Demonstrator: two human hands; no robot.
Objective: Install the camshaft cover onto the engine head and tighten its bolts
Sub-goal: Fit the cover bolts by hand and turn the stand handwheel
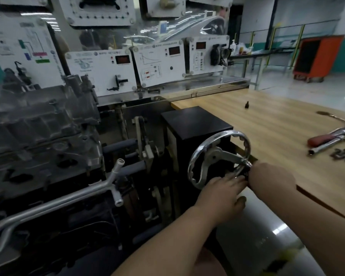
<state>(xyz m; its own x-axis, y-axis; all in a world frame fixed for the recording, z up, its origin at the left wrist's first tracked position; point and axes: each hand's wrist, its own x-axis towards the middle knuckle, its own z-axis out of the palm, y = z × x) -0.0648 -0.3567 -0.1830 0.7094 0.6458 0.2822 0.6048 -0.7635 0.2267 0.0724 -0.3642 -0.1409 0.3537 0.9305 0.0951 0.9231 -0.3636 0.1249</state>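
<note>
Across the right half, a wooden workbench (267, 124), pale and grained. Filling the left side, a grey engine (48, 162) on a stand, tipped toward the camera, with an aluminium pipe (68, 198) running along its lower flank. On top of it, a ribbed grey top casting (40, 116) with a couple of bolt heads showing. Too dim and blurred to tell whether this is the camshaft cover or the head itself. Well apart from both hands either way.

Behind, a row of white instrument panels (157, 62) with red displays. Far back right, an orange cart (317, 56) on the floor.

Between engine and bench, a black box (193, 122), and on its near face a chrome handwheel (219, 158), upright.

At the wheel's lower right, both hands close together. Left hand (221, 194) reaching up from below, released, fingers straight and together, tips touching the rim by the crank handle, thumb spread aside. Right hand (267, 180) coming in from the bench side, its back to the camera, pressed against the same spot. Fingers hidden behind it, so grasping or not cannot be told.

Lying on the bench at far right, well apart from the hands: a red-handled tool (325, 138), just beside it a steel tube wrench (325, 147), and near those some small dark bolts (340, 153). Alone near the bench's back edge, a tiny black piece (247, 104), standing upright.
</note>
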